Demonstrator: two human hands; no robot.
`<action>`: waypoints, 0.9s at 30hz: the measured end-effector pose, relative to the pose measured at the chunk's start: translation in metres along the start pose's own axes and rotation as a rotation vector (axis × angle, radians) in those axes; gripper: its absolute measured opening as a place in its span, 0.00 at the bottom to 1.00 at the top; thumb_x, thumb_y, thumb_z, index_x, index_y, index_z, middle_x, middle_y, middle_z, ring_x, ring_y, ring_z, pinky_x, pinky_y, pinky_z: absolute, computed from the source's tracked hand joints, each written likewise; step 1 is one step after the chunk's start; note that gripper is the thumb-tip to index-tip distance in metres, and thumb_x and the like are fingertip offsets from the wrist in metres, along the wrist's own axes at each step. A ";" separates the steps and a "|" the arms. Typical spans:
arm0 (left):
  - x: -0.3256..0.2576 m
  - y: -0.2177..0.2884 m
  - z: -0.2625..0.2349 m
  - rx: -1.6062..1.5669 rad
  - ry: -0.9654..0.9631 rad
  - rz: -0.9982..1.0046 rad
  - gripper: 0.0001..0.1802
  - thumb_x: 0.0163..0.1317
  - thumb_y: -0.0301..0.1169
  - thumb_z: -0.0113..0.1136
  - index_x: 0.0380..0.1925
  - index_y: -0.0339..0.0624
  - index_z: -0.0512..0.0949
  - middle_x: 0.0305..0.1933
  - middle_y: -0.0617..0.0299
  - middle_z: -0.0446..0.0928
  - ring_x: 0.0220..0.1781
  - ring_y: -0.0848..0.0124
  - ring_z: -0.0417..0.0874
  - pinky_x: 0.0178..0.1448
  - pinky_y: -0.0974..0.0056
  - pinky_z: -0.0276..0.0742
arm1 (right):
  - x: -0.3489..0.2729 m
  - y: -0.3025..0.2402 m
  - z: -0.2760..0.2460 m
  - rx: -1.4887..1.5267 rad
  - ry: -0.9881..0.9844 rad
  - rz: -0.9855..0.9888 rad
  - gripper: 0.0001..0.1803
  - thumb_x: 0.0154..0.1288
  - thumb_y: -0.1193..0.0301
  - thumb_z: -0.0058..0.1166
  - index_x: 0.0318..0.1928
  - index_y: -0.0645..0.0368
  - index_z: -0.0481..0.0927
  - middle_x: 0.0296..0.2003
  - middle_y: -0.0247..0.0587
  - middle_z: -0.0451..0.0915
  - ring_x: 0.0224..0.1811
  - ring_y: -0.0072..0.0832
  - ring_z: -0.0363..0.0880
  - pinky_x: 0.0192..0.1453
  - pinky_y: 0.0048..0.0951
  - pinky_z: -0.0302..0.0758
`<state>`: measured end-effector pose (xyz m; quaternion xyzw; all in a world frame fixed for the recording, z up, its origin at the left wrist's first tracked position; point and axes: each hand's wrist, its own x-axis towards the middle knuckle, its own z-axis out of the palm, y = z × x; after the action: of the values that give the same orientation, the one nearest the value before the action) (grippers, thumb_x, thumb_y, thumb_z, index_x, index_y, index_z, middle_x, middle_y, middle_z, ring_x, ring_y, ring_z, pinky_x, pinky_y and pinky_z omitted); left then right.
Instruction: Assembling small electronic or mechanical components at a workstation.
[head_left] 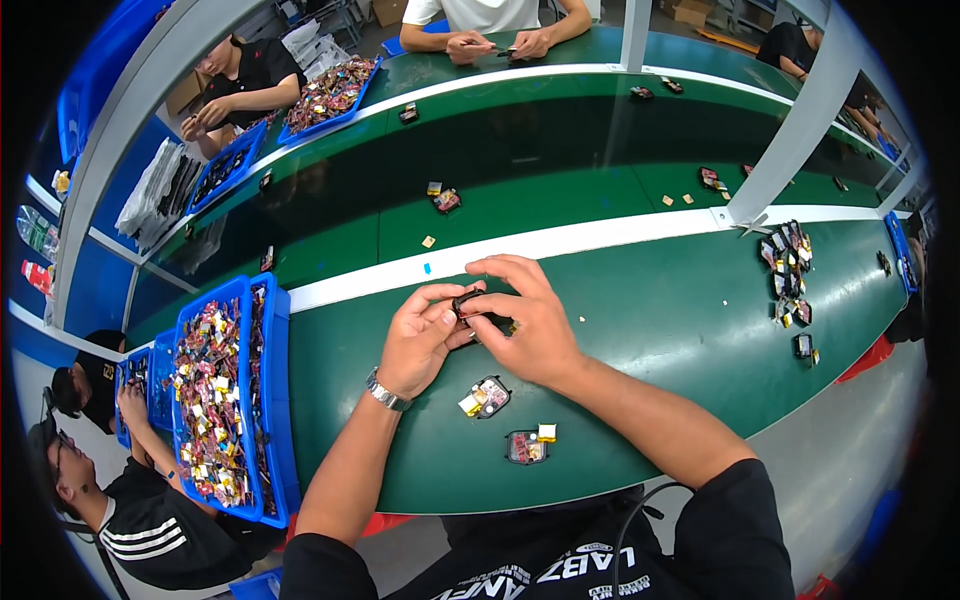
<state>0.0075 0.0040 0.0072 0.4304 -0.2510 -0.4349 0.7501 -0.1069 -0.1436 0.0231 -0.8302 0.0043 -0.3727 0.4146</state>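
Note:
Above the green table [640, 330], my left hand [412, 340] and my right hand [525, 325] meet around a small black plastic casing [464, 301]. My left fingers are closed on its left side, and the right thumb and fingers press on it from the right. Much of the casing is hidden by my fingers. Below my hands lies one open dark-edged casing [490, 396] with reddish parts inside and a white-and-yellow piece beside it. Nearer to me rests a second such casing [527, 447], with a similar small piece at its upper right corner.
Left of my arms stands a blue bin [285, 420] full of small wired parts. Several casings [787, 270] are clustered at the table's right. Beyond a white rail [500, 247], more casings [445, 199] lie on a green surface. A metal post [790, 145] rises there. Other people work around.

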 end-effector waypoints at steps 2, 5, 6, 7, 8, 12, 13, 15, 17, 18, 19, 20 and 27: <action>0.000 -0.001 -0.004 -0.005 -0.036 -0.002 0.13 0.71 0.25 0.52 0.54 0.37 0.69 0.65 0.45 0.71 0.60 0.62 0.79 0.60 0.57 0.80 | 0.000 -0.001 0.000 0.021 -0.021 -0.013 0.09 0.51 0.78 0.62 0.36 0.58 0.85 0.54 0.39 0.78 0.61 0.41 0.70 0.61 0.38 0.73; 0.000 -0.002 -0.003 0.034 -0.011 0.044 0.12 0.71 0.25 0.52 0.53 0.37 0.69 0.64 0.45 0.71 0.60 0.61 0.79 0.60 0.57 0.80 | 0.004 -0.004 0.001 0.057 -0.051 0.006 0.09 0.52 0.78 0.61 0.36 0.58 0.85 0.55 0.39 0.77 0.63 0.42 0.69 0.63 0.39 0.72; 0.001 -0.001 0.001 0.028 0.023 0.061 0.12 0.71 0.25 0.52 0.52 0.37 0.69 0.63 0.45 0.72 0.60 0.62 0.79 0.60 0.57 0.80 | 0.004 -0.002 0.003 0.075 -0.087 0.035 0.09 0.54 0.79 0.59 0.38 0.59 0.85 0.57 0.40 0.76 0.65 0.43 0.67 0.65 0.40 0.70; 0.002 0.000 0.001 0.018 0.027 0.062 0.12 0.71 0.26 0.52 0.52 0.37 0.69 0.62 0.47 0.73 0.59 0.63 0.79 0.59 0.58 0.81 | 0.002 -0.004 0.003 0.079 -0.100 0.035 0.09 0.54 0.79 0.59 0.38 0.59 0.85 0.57 0.40 0.76 0.65 0.43 0.67 0.65 0.40 0.70; 0.002 -0.001 0.000 0.022 0.038 0.059 0.12 0.72 0.26 0.51 0.53 0.37 0.69 0.62 0.47 0.74 0.59 0.64 0.80 0.58 0.59 0.81 | 0.004 -0.004 0.002 0.067 -0.123 0.061 0.10 0.55 0.79 0.58 0.39 0.59 0.85 0.58 0.40 0.75 0.66 0.43 0.66 0.65 0.40 0.69; 0.000 -0.001 0.004 0.049 0.087 0.004 0.15 0.72 0.27 0.50 0.56 0.37 0.68 0.58 0.52 0.76 0.56 0.67 0.80 0.56 0.61 0.82 | 0.007 -0.005 0.003 0.014 -0.090 0.063 0.10 0.55 0.80 0.59 0.39 0.59 0.83 0.55 0.41 0.75 0.58 0.42 0.71 0.57 0.38 0.74; 0.000 -0.001 0.002 0.043 0.093 0.012 0.15 0.72 0.27 0.50 0.56 0.37 0.68 0.58 0.52 0.76 0.56 0.67 0.80 0.56 0.61 0.82 | 0.007 -0.006 0.004 -0.006 -0.057 0.056 0.10 0.54 0.81 0.59 0.38 0.59 0.83 0.53 0.41 0.75 0.54 0.41 0.74 0.53 0.36 0.76; 0.001 -0.001 0.001 0.041 0.062 0.004 0.16 0.72 0.28 0.52 0.57 0.37 0.67 0.54 0.53 0.79 0.52 0.67 0.82 0.55 0.61 0.83 | 0.009 -0.008 0.003 -0.056 -0.033 -0.011 0.10 0.53 0.81 0.60 0.37 0.59 0.82 0.49 0.41 0.75 0.50 0.39 0.74 0.48 0.35 0.77; 0.002 0.001 0.004 0.043 0.069 -0.001 0.16 0.72 0.28 0.51 0.57 0.37 0.67 0.53 0.54 0.79 0.52 0.68 0.82 0.55 0.61 0.83 | 0.012 -0.009 0.004 -0.140 0.038 -0.138 0.10 0.50 0.82 0.63 0.35 0.60 0.82 0.40 0.39 0.76 0.42 0.36 0.76 0.39 0.31 0.78; 0.002 0.002 0.005 0.053 0.072 -0.013 0.16 0.72 0.27 0.51 0.57 0.37 0.67 0.52 0.54 0.79 0.52 0.68 0.82 0.55 0.61 0.83 | 0.012 -0.008 0.005 -0.140 0.029 -0.145 0.10 0.50 0.82 0.63 0.35 0.60 0.82 0.40 0.39 0.76 0.42 0.36 0.76 0.39 0.31 0.78; 0.001 0.002 0.005 0.047 0.076 -0.006 0.16 0.72 0.27 0.51 0.57 0.37 0.67 0.52 0.54 0.79 0.52 0.68 0.82 0.55 0.61 0.83 | 0.011 -0.008 0.005 -0.194 0.037 -0.157 0.10 0.50 0.81 0.63 0.35 0.60 0.82 0.38 0.39 0.76 0.41 0.35 0.76 0.38 0.30 0.78; 0.001 0.002 0.005 0.054 0.069 -0.009 0.15 0.72 0.27 0.49 0.57 0.37 0.68 0.52 0.55 0.79 0.53 0.69 0.82 0.55 0.62 0.83 | 0.011 -0.009 0.005 -0.248 0.047 -0.171 0.10 0.49 0.81 0.64 0.35 0.60 0.82 0.37 0.38 0.76 0.39 0.35 0.77 0.36 0.30 0.78; 0.000 0.003 0.007 0.056 0.053 -0.001 0.13 0.74 0.25 0.46 0.56 0.37 0.69 0.53 0.54 0.78 0.54 0.69 0.81 0.58 0.61 0.83 | 0.010 -0.014 0.006 -0.314 -0.008 -0.195 0.09 0.50 0.80 0.64 0.35 0.60 0.83 0.35 0.37 0.77 0.37 0.32 0.77 0.35 0.31 0.79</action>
<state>0.0040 0.0022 0.0135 0.4628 -0.2428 -0.4163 0.7440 -0.0999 -0.1333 0.0367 -0.8826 -0.0199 -0.4024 0.2421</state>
